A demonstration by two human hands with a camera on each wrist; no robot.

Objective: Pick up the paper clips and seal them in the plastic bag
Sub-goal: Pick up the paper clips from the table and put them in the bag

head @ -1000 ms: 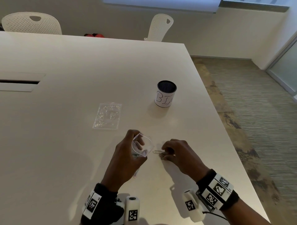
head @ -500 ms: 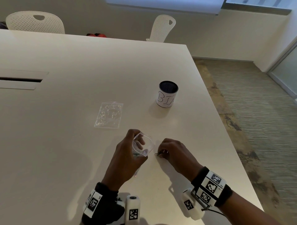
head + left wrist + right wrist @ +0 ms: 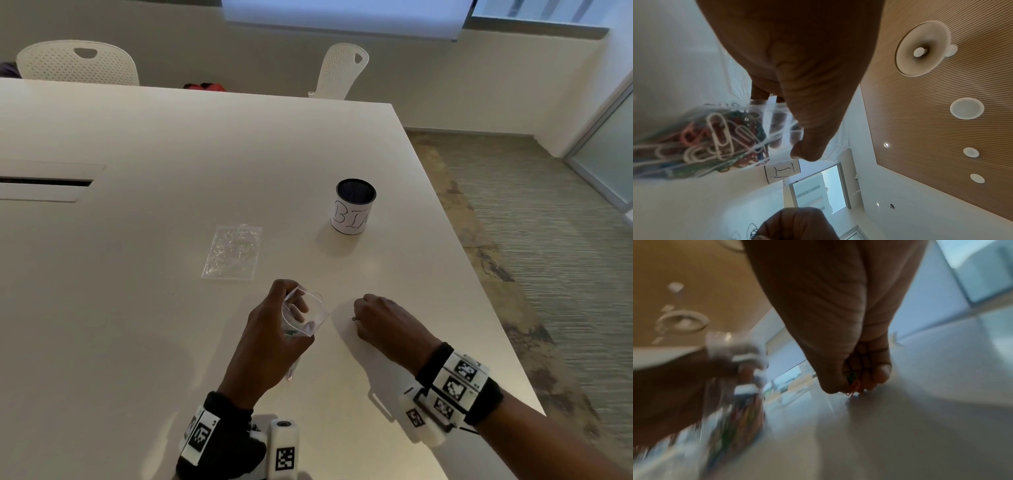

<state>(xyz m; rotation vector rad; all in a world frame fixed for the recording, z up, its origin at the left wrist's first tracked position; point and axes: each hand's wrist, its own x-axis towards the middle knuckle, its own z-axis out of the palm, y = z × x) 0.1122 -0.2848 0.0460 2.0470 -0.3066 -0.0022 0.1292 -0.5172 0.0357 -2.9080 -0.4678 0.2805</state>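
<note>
Down near the front edge of the white counter (image 3: 137, 308), two hands work side by side. The left hand (image 3: 270, 339) has its grip closed round one clear plastic bag (image 3: 306, 313), fingers inside the mouth and thumb outside, keeping it spread wide toward the other hand. In the left wrist view the bag's belly holds a heap of paper clips (image 3: 715, 139), white, pink, red, green and blue, too tangled to count. The right hand (image 3: 383, 322) sits just beside the bag's mouth, fingers curled down with knuckles up, its grip pinched on a few loose clips (image 3: 852, 381); a green one and a reddish one show between thumb and fingers, and the blur hides any others. The fingertips are at or barely off the counter.

Farther back lies one second clear bag (image 3: 233, 251), flat on the counter, well apart from both hands. To its right stands one upright cylindrical cup (image 3: 352, 212), dark inside, wrapped in white paper with handwritten letters. Two white chairs (image 3: 77, 63) stand past the far edge of the counter.
</note>
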